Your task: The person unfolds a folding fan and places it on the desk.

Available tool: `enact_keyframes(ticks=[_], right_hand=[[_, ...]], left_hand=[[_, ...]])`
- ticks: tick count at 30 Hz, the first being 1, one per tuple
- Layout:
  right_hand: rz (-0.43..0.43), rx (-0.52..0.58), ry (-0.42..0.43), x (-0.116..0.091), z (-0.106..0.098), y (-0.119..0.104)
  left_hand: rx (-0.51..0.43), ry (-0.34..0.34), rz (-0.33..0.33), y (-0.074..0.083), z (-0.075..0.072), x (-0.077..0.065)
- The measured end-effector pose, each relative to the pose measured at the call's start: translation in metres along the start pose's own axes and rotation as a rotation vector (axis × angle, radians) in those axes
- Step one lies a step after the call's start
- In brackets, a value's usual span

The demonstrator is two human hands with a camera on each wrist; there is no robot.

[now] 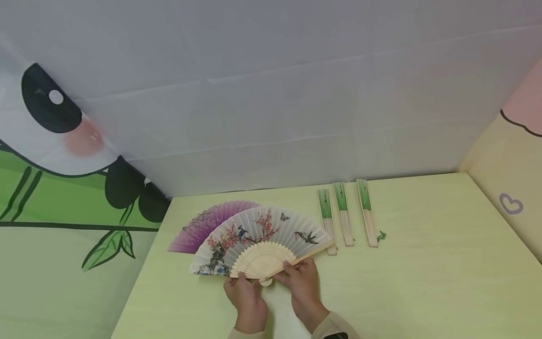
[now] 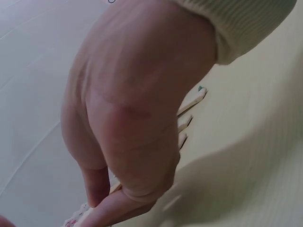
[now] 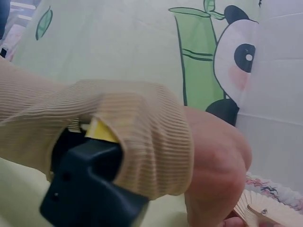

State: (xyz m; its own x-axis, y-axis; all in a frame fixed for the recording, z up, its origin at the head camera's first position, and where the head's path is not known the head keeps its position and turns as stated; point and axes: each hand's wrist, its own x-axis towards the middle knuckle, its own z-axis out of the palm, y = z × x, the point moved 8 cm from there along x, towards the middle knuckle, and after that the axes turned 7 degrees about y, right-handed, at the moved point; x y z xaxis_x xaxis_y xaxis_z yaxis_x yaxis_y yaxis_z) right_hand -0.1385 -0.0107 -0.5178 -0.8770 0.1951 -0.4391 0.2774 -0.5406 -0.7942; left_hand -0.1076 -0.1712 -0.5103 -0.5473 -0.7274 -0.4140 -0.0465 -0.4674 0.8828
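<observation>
Spread wide between both hands is a white folding fan (image 1: 250, 235) with pale wooden ribs, painted with red blossoms, a bird and a butterfly. My left hand (image 1: 247, 299) pinches its left end rib near the pivot, thumb on top. The right hand (image 1: 302, 287) pinches the right end rib, thumb uppermost. In the left wrist view the left hand (image 2: 128, 123) hides most of the fan. The right wrist view catches the fan's ribs (image 3: 265, 210) beside the right hand (image 3: 215, 165). Partly behind the white fan lies an opened purple fan (image 1: 216, 216).
Several things lie on the pale table (image 1: 423, 263). Three folded fans with green ends, a left one (image 1: 325, 207), a middle one (image 1: 343, 214) and a right one (image 1: 366, 212), rest right of the white fan. A green tassel (image 1: 382, 235) sits by the last. A grey wall sheet (image 1: 271, 108) rises behind.
</observation>
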Motion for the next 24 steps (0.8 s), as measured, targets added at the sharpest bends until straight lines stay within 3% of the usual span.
enact_keyframes(ticks=[3, 12, 18, 24], right_hand=[[0.017, -0.031, -0.003, -0.002, 0.002, 0.008], [0.048, -0.126, -0.021, -0.001, 0.0, 0.015], [0.052, -0.159, -0.036, 0.0, -0.005, 0.013], [0.069, -0.236, -0.072, -0.004, -0.013, 0.01]], left_hand=[[0.036, 0.049, 0.033, 0.005, -0.007, 0.004], [0.044, 0.071, 0.069, 0.007, -0.015, 0.01], [0.054, 0.092, -0.007, 0.004, -0.017, 0.008], [0.04, 0.122, -0.031, 0.004, -0.019, 0.003]])
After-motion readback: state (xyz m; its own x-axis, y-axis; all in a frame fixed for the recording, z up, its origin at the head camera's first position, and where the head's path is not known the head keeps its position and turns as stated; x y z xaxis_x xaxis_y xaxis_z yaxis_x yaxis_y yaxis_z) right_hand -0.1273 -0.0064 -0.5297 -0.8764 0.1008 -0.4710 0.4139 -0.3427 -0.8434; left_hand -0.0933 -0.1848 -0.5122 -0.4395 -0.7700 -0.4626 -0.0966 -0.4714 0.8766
